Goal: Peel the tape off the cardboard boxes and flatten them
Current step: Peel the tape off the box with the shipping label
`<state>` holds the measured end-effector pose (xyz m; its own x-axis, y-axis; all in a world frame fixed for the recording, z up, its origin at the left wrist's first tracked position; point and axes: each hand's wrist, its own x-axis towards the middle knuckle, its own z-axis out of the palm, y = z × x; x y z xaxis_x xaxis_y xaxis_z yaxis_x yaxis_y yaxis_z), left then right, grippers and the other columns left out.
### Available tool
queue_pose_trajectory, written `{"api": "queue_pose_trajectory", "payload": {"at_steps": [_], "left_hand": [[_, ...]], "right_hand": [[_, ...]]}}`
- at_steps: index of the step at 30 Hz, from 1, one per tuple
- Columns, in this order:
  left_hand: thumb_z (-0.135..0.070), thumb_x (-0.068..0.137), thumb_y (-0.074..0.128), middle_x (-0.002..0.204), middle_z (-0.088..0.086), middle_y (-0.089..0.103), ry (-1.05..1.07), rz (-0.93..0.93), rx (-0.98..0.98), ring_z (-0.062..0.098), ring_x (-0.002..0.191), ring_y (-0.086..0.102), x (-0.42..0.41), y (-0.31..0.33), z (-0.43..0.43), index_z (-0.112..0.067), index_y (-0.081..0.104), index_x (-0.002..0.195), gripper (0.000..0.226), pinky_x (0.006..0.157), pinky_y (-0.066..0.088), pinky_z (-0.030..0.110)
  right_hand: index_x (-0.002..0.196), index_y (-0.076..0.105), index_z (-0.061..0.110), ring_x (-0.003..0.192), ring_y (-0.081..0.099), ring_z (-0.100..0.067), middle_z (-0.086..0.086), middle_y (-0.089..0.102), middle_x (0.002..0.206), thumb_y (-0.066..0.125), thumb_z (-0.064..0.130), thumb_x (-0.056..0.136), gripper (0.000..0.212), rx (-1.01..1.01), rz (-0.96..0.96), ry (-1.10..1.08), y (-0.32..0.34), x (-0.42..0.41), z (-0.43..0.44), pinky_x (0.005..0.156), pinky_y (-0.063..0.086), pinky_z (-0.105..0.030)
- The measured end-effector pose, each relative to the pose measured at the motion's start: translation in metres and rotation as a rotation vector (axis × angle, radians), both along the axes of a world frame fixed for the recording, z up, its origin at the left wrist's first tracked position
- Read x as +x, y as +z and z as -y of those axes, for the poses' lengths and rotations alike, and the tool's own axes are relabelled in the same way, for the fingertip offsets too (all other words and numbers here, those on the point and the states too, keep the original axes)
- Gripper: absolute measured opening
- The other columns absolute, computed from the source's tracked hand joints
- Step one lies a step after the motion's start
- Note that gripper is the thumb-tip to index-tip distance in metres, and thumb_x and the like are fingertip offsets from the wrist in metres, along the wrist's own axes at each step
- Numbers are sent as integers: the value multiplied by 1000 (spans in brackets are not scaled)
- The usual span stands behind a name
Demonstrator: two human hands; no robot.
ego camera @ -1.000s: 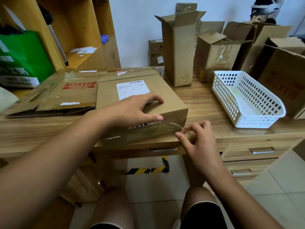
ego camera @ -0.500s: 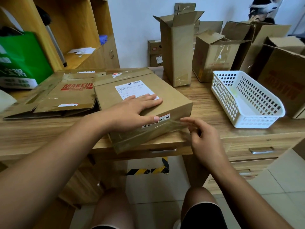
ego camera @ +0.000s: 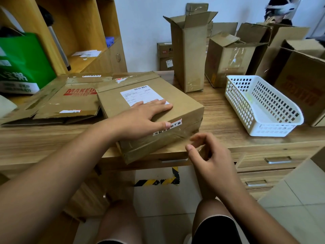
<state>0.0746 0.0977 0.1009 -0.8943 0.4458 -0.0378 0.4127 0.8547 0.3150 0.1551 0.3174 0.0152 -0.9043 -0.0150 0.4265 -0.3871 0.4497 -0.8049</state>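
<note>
Left hand (ego camera: 140, 118) flat, fingers straight, pressing sealed cardboard box (ego camera: 184, 108) at table (ego camera: 219, 120) front edge to steady it. Right hand (ego camera: 211, 155) by clear tape (ego camera: 175, 136), fingers curled; grip unclear.
</note>
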Motion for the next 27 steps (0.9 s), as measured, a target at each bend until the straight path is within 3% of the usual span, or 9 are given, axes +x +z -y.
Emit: {"api": "queue_pose_trajectory", "payload": {"at_steps": [4,6,10,13,15,18,22,27], "left_hand": [[-60,93,56,163,-17,22,53,13,40,20,148,23,0,2,-5,-48,31,149,62,123,16,40],[-63,90,58,162,-18,25,70,28,61,24,146,26,-1,2,-6,-50,33,146,63,121,20,43],[-77,77,57,157,-15,34,84,55,101,21,142,33,-4,0,-4,-53,35,142,73,117,28,47],[-67,88,58,155,-16,35,55,59,124,12,142,33,-2,2,-1,-49,37,144,63,118,28,37],[-70,89,50,160,-25,24,11,77,97,5,148,22,0,4,4,-51,33,148,65,122,18,32],[-80,86,39,160,-33,12,-16,94,61,1,151,9,-1,2,10,-59,25,149,68,126,8,39],[-60,99,39,162,-29,8,4,68,27,3,151,7,2,2,3,-54,21,152,56,122,3,28],[-62,98,41,162,-28,10,26,35,27,5,151,9,3,0,-2,-53,23,152,57,122,5,27]], "right_hand": [[119,54,34,80,56,0,17,56,88,79,47,81,47,127,86,-49,-1,-19,-2,67,41,-17],[128,50,38,78,54,1,19,53,86,79,46,81,56,194,75,-56,1,-26,1,65,41,-18],[111,62,33,82,54,-1,17,58,92,71,38,91,22,277,3,-76,0,-41,1,72,50,-32],[104,66,30,84,54,-5,14,60,91,68,33,95,9,260,-3,-54,-6,-49,-1,75,51,-38],[103,67,30,85,54,-6,15,60,91,66,30,96,7,258,-8,-52,-9,-52,-2,76,51,-39],[104,67,32,84,54,-5,16,59,90,65,30,97,7,253,-6,-41,-9,-51,-5,75,52,-39],[103,66,32,83,56,-6,15,60,91,61,24,99,11,271,-26,-11,-9,-36,-4,70,52,-41],[92,57,27,77,48,-6,14,47,85,52,20,95,9,308,-142,117,-7,20,22,66,45,-30]]}}
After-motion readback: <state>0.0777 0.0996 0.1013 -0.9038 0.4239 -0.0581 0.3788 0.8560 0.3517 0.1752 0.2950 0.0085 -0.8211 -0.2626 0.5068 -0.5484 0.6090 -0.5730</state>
